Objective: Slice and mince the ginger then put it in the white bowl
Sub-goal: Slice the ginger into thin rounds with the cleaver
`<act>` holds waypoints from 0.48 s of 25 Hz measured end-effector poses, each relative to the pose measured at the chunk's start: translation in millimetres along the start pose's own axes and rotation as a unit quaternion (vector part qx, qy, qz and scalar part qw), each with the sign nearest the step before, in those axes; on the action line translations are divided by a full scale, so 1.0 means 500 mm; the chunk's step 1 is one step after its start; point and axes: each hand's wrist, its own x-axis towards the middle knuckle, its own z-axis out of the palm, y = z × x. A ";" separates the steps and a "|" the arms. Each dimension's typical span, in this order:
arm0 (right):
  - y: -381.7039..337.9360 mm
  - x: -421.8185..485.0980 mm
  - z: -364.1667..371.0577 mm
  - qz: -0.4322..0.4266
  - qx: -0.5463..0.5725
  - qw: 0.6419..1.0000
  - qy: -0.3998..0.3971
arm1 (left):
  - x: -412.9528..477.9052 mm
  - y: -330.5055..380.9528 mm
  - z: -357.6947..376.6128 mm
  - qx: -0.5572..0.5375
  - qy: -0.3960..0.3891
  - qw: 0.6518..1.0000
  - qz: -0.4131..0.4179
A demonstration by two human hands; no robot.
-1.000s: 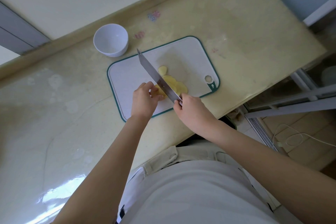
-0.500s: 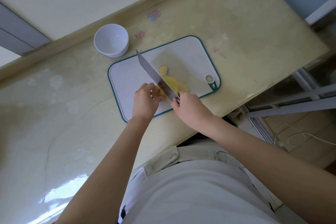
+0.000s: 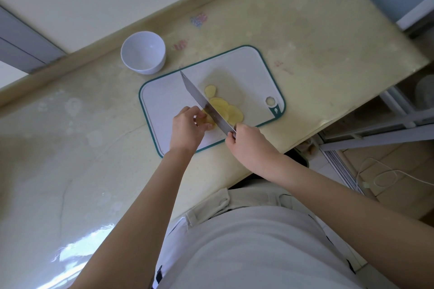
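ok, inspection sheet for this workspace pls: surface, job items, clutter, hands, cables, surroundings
Surface: glossy pale yellow countertop, faded stains; a white plastic cutting board with a teal rim lies on it.
Job's things: pale yellow ginger slices fanned on the board, right of the blade; uncut ginger piece left of it; broad steel knife between them; round white bowl, empty, beyond the board's far left corner.
Clutter: small coloured stickers near the counter's back edge.
Grippers: left hand pinches the ginger piece; right hand grips the knife handle.
Cables: white cord looped on the floor, right.
Surroundings: pale wall behind; grey metal rack beside the counter.
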 end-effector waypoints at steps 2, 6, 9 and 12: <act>-0.006 0.010 -0.002 -0.003 0.003 1.000 -0.008 | -0.001 0.002 0.001 0.002 0.000 1.000 0.000; -0.017 0.026 -0.012 0.001 0.019 1.000 -0.022 | 0.000 0.000 0.002 0.001 0.003 1.000 0.001; -0.005 0.022 -0.015 0.000 0.020 0.999 -0.029 | 0.001 0.000 0.000 0.000 0.002 1.000 0.000; 0.022 0.003 -0.014 0.011 0.015 0.999 -0.037 | 0.002 0.002 -0.002 -0.002 -0.004 1.000 -0.010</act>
